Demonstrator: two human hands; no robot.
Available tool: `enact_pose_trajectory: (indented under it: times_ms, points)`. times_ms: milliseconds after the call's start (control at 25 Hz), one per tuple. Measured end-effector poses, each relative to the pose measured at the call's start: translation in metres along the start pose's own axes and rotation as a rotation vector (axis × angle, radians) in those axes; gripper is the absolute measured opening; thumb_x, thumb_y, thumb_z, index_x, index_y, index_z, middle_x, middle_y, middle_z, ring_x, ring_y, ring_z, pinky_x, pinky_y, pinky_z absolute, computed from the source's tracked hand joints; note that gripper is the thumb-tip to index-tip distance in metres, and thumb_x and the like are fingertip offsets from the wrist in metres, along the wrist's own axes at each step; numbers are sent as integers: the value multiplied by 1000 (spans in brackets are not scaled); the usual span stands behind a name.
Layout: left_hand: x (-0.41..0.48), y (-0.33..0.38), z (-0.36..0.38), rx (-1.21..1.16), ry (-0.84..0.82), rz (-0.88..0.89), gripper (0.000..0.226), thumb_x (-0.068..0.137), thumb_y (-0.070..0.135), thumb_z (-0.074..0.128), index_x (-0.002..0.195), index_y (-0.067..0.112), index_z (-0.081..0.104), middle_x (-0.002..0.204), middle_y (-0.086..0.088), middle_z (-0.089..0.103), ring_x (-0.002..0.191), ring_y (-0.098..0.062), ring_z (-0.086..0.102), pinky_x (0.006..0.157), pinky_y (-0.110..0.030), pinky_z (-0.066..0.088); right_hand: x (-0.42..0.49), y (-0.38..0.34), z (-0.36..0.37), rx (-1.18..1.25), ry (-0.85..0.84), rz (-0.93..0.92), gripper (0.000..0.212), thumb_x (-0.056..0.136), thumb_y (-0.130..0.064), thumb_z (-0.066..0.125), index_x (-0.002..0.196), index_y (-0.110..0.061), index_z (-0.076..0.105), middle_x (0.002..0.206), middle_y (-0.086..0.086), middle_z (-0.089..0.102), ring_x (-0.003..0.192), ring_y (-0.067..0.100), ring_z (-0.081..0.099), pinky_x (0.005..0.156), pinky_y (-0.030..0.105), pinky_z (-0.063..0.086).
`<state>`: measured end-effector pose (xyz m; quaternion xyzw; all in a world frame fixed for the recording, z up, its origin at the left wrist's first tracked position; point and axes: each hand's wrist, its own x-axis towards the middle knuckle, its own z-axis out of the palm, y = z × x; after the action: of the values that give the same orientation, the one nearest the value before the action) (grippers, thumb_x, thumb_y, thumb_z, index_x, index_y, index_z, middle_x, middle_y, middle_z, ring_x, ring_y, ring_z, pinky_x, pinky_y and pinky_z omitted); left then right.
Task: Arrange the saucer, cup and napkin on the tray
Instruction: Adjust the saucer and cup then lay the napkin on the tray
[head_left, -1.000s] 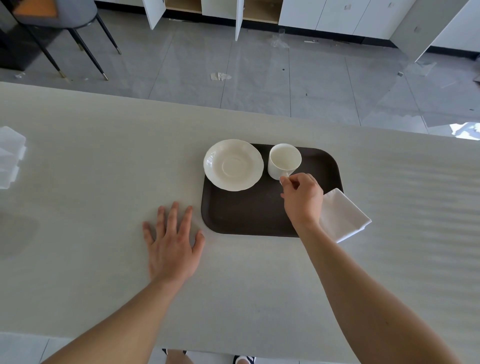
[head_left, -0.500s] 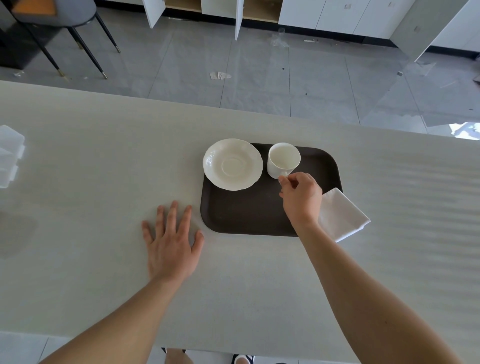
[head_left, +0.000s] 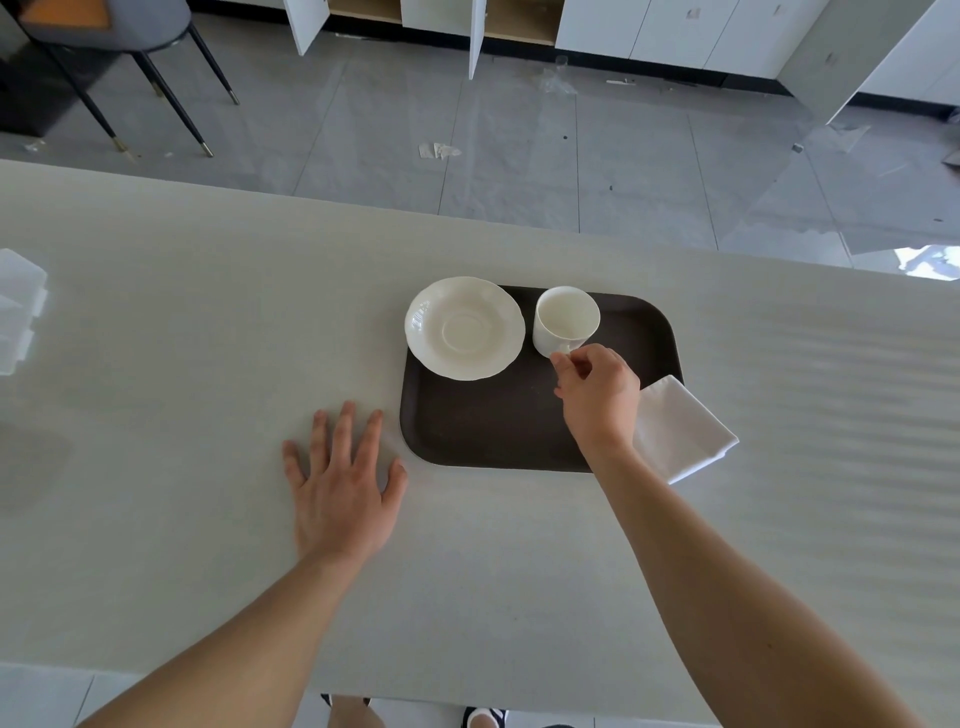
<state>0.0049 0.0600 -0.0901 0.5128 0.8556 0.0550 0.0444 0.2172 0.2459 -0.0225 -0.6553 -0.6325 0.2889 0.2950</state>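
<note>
Right hand (head_left: 597, 395): fingertips (head_left: 560, 358) pinched at the near side of the white cup (head_left: 565, 319), handle hidden, so we cannot tell whether they grip it. Cup upright on the dark brown tray (head_left: 493, 426), just beside the scalloped saucer (head_left: 464, 327) overhanging its far-left corner; folded napkin (head_left: 680, 431) overlaps the near-right edge. Left hand (head_left: 343, 488) flat, splayed, empty on the counter (head_left: 182, 364); we judge cup placement under way, next needing a lift onto the saucer's well.

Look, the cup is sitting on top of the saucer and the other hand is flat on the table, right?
Not quite. The head view shows the cup standing on the tray beside the saucer, not on it. The left hand is indeed flat on the table.
</note>
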Motion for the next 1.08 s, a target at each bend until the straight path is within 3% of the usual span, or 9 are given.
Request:
enact_pose_trajectory:
  times_ms: [320,480,640,800,960,1080]
  points:
    - [1,0,-1,-13,3,6,66,90,54,32,151,27,37,163,-7,28,151,-33,17,119,-62,6,-1,4,-10,33,-14,41,29,92,-42,64,83,-14,68,76,0,70,75,22,69,75,44,58]
    - [0,1,-2,-4,-6,2,67,91,54,31,152,27,35,163,-7,27,151,-33,16,119,-62,7,-2,18,-31,16,5,4,18,93,-30,63,85,-15,70,78,1,71,77,21,67,75,42,58]
    - [0,2,-3,-1,-8,-5,67,91,54,29,152,28,34,163,-6,27,152,-32,15,119,-61,6,-10,28,-48,-125,14,-162,8,91,-18,66,88,-13,72,85,1,70,76,17,61,68,32,53]
    - [0,2,-2,-12,-6,-11,67,91,55,28,152,29,34,163,-5,27,152,-31,14,120,-60,5,-14,47,-74,-335,96,-236,14,89,-15,68,102,-12,72,105,6,70,102,31,58,76,39,50]
    - [1,2,0,-10,2,-12,67,91,55,29,152,29,34,163,-5,27,152,-30,14,120,-60,5,-1,69,-105,-571,20,22,48,91,-37,62,133,-16,55,133,12,58,122,37,45,100,48,40]
    - [1,1,0,-5,5,-13,67,90,55,30,151,29,35,163,-5,28,152,-31,15,119,-61,7,6,82,-115,-605,-116,168,55,97,-47,47,137,-10,48,132,16,58,121,40,48,95,46,40]
